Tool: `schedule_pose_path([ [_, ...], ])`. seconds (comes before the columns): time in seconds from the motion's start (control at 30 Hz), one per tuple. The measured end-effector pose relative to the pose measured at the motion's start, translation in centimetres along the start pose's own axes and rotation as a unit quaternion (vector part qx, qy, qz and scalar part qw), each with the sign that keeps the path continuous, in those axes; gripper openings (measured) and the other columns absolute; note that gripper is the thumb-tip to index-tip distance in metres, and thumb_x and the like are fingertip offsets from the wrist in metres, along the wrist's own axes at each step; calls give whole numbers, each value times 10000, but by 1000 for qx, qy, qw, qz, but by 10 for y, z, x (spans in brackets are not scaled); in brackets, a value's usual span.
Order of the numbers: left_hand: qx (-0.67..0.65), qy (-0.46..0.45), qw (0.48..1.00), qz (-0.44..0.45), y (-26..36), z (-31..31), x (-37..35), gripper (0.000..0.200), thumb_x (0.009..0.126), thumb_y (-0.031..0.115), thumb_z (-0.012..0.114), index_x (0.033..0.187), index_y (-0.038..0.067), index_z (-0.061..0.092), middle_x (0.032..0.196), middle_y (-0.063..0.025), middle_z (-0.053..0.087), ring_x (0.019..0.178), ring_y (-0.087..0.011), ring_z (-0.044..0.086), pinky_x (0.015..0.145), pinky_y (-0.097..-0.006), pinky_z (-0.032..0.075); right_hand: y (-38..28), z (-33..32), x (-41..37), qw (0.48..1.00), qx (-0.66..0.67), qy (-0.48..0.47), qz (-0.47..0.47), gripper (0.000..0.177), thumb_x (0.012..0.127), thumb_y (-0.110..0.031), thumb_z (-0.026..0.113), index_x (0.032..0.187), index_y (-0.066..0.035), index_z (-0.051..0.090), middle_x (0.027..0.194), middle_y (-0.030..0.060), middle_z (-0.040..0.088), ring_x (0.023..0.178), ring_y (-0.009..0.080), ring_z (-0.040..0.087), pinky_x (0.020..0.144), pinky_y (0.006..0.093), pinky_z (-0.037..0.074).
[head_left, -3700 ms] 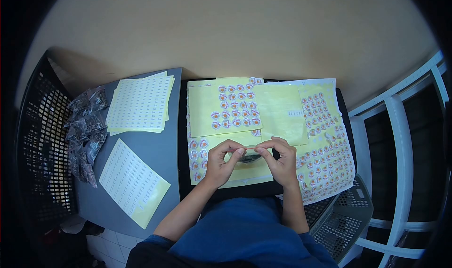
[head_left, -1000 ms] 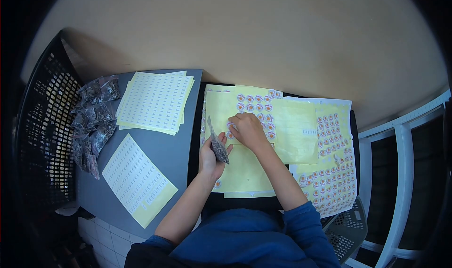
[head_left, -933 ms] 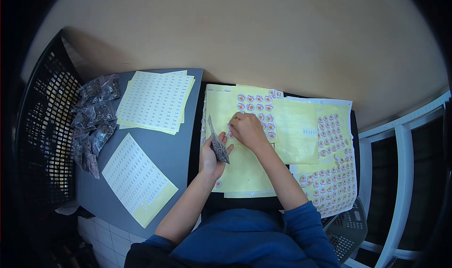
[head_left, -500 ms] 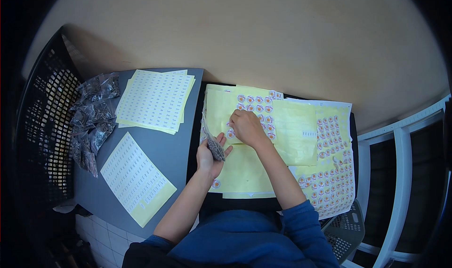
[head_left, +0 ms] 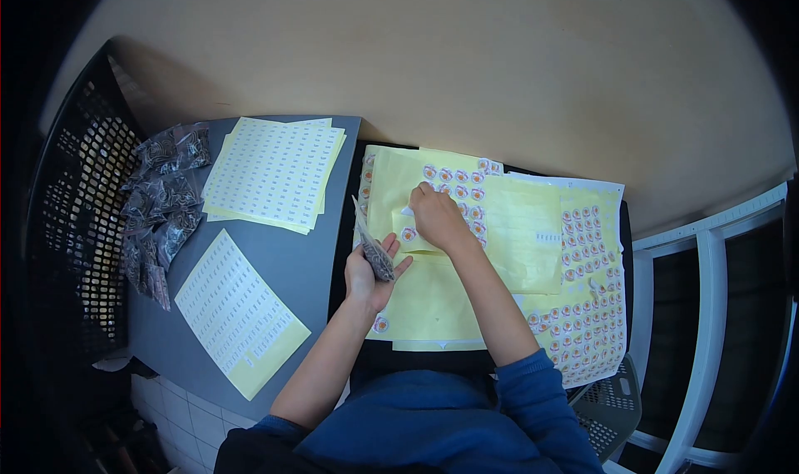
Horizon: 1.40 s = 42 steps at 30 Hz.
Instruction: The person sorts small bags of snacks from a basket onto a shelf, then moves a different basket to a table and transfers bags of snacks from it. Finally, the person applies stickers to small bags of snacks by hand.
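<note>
In my left hand [head_left: 366, 278] is a clear plastic bag [head_left: 376, 256] of small dark metal pieces, resting on the palm with the fingers around its lower end. My right hand [head_left: 439, 216] lies over a yellow sheet of round stickers [head_left: 454, 177], its fingertips pinched together at the left part of the sheet; what they hold is too small to make out. The lower edge of that sheet is lifted a little. Below it lies a yellow backing sheet [head_left: 433, 303], with one round sticker [head_left: 380, 324] near its left edge.
On the grey table [head_left: 320, 266] are sheets of small printed labels [head_left: 270, 170], a single label sheet [head_left: 237, 312] and several filled bags [head_left: 171, 195]. A black perforated basket [head_left: 91, 216] stands at the left. More sticker sheets [head_left: 583, 307] and a grey-green basket [head_left: 612, 403] are at the right.
The fingers of my right hand have moved slightly up and right over the sticker sheet. The bag in my left hand has shifted slightly left, and its upper part tilts more to the left.
</note>
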<state>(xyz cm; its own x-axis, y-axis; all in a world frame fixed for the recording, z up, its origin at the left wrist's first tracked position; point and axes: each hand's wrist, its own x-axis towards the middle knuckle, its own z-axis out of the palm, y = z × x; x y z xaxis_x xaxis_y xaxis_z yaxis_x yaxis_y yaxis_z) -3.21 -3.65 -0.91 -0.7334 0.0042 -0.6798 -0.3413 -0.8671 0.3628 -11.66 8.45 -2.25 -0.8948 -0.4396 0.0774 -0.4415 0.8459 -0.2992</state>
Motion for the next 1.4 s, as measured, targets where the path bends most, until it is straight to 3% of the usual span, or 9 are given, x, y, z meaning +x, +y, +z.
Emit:
schedule_pose_path([
  [0.43,8,-6,1000,-2,-1,-2,2,203,856,199,227,815,63,372,1167,-209,390,1181,-266,295,945,-544,259,-1,-11,12,997,10,-75,21,168,698,31,430,847,95,472,953,242,495,812,363,547,712,405,451],
  [0.77,9,-6,1000,-2,-1,0,0,219,864,205,207,848,53,363,1191,-205,371,1187,-257,288,936,-548,270,3,-11,19,996,34,-67,47,195,709,24,422,886,99,457,944,247,487,834,350,543,723,405,452],
  [0.87,19,-3,1000,-1,-2,0,-1,269,869,207,198,964,25,373,1199,-193,368,1180,-242,297,929,-541,286,13,-9,19,997,62,-18,43,162,734,12,412,873,87,446,956,251,485,820,348,540,717,382,453],
  [0.97,52,-4,998,19,-7,-3,4,341,886,247,205,1079,15,363,1179,-183,399,1163,-222,331,904,-520,328,17,-26,11,963,248,-16,100,123,791,-33,415,874,52,446,962,210,499,807,299,552,715,340,450],
  [1.07,69,-86,992,58,-15,-11,12,368,901,272,212,1124,23,365,1129,-167,453,1079,-216,433,871,-462,386,5,-48,-28,884,437,125,111,172,853,-144,418,928,4,462,982,129,517,846,221,539,739,307,432],
  [1.13,123,-149,965,175,-20,-12,11,290,902,270,310,1010,52,469,893,-60,537,785,-147,559,674,-295,475,1,-53,-56,806,579,99,78,249,888,-218,356,1004,-27,465,1128,81,462,1036,166,453,809,307,415],
  [1.27,193,-197,942,192,-25,-1,-6,296,909,251,301,1020,30,464,929,-60,533,825,-128,551,688,-262,473,-20,-52,-100,806,583,78,62,290,896,-257,341,1029,-39,479,1201,75,404,1075,171,420,844,319,397],
  [1.33,183,-240,940,162,-25,1,-14,267,871,155,417,1101,20,403,986,-81,514,877,-137,536,733,-262,460,-25,-50,-109,766,620,133,104,287,882,-247,392,1037,-41,519,1187,71,412,1089,169,399,795,281,415],
  [1.4,328,-316,860,230,-25,5,-25,444,806,57,510,1194,17,296,1082,-118,467,963,-166,504,817,-286,433,-22,-47,-118,758,624,151,116,299,886,-236,384,1068,-38,514,1170,66,433,1066,167,421,801,278,409],
])
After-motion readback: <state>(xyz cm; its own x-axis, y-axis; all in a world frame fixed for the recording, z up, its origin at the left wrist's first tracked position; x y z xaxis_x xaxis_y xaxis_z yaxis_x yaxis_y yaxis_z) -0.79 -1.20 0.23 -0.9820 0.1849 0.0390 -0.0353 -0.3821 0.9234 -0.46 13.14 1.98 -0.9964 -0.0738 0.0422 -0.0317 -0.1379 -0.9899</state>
